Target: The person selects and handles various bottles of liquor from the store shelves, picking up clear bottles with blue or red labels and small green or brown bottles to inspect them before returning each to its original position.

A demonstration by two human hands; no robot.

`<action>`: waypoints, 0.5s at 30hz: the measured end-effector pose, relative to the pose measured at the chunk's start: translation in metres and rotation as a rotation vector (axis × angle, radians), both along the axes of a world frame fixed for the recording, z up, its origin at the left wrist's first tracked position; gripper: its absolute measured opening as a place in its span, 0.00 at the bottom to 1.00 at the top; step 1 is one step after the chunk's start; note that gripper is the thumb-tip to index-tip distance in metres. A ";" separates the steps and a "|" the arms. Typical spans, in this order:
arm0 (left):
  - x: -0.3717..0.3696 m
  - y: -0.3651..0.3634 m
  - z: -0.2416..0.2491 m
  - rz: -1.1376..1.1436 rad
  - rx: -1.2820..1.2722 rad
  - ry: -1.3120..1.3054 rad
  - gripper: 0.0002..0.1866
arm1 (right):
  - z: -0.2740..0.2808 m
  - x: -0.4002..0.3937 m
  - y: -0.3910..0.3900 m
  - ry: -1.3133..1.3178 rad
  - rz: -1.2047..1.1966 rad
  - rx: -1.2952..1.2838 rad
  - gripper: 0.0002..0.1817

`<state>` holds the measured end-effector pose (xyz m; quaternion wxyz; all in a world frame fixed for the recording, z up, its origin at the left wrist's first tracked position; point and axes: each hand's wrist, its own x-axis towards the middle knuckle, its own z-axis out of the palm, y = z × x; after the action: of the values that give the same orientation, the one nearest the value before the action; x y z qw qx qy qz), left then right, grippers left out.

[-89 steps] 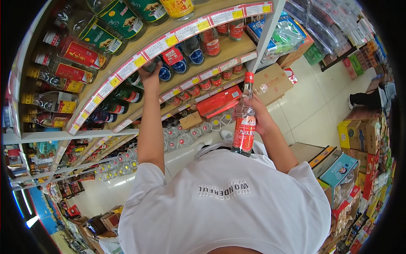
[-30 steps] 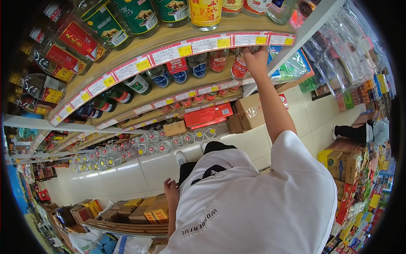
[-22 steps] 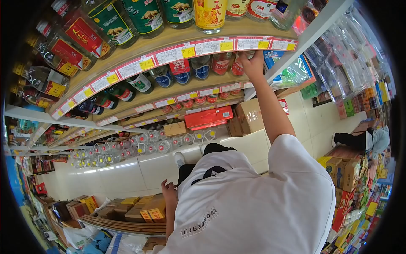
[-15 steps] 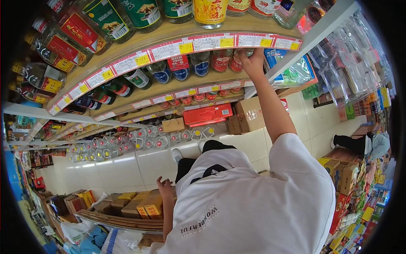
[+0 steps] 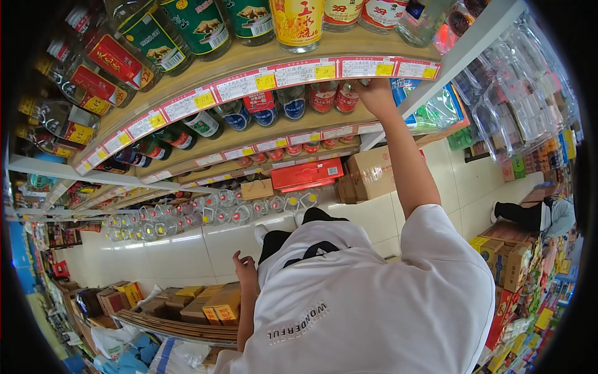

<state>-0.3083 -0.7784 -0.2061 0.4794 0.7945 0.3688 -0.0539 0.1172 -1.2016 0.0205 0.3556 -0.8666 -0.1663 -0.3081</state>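
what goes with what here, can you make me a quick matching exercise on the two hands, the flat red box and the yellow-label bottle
Things:
1. right hand
2. left hand
3. flat red box
4. yellow-label bottle

Places:
A. on the top shelf, above the price tags
B. low by the hip, over stacked cartons
C. raised to a red-label bottle on the second shelf
D. on a low shelf, beside a brown carton

Pairs: 1-C, 2-B, 3-D, 4-A

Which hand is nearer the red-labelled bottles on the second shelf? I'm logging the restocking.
The right. The right hand is raised to the shelf, against the red-labelled bottles. The left hand hangs low by the hip, above the yellow boxes.
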 end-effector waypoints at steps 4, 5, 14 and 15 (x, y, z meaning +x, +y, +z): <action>0.007 -0.003 -0.002 -0.057 0.043 -0.011 0.26 | 0.018 -0.012 0.001 0.145 0.032 0.013 0.21; 0.008 -0.002 -0.009 -0.076 0.081 -0.012 0.26 | 0.016 -0.011 -0.001 0.130 0.029 0.006 0.20; 0.021 -0.009 0.004 -0.262 0.199 -0.046 0.30 | 0.009 -0.008 -0.012 0.130 -0.005 -0.002 0.20; 0.022 -0.008 0.005 -0.265 0.201 -0.047 0.30 | 0.008 -0.009 -0.012 0.122 -0.008 -0.012 0.20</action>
<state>-0.2859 -0.7867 -0.2016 0.3948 0.8811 0.2531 -0.0612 0.1086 -1.2135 0.0288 0.3585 -0.8867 -0.1425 -0.2549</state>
